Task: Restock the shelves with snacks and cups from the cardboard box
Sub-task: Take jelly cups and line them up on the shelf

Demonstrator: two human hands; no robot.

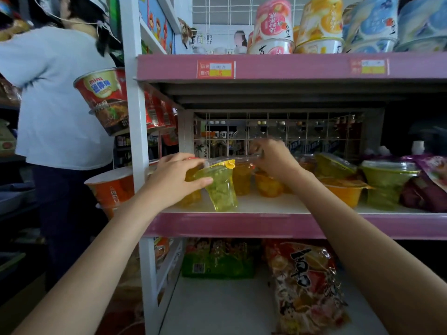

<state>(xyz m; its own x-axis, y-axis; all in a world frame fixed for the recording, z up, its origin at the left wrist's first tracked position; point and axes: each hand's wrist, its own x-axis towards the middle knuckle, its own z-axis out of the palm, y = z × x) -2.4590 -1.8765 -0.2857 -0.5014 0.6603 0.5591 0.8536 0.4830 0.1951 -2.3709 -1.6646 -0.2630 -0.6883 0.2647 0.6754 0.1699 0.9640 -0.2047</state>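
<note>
A tilted yellow-green jelly cup [221, 187] stands at the front left of the middle shelf [242, 224], which has a pink edge. My left hand [174, 180] grips its top and side. Just behind, my right hand [273, 160] pinches the clear lid rim of an orange jelly cup [242, 180]. More orange cups [268, 184] stand under that hand. No cardboard box shows in the head view.
More orange and green cups [384, 180] and purple bags [425, 189] fill the shelf's right side. Large cups [321, 25] line the top shelf. Snack bags [307, 286] lie on the bottom shelf. A person [55, 105] stands at left beside hanging noodle bowls [106, 97].
</note>
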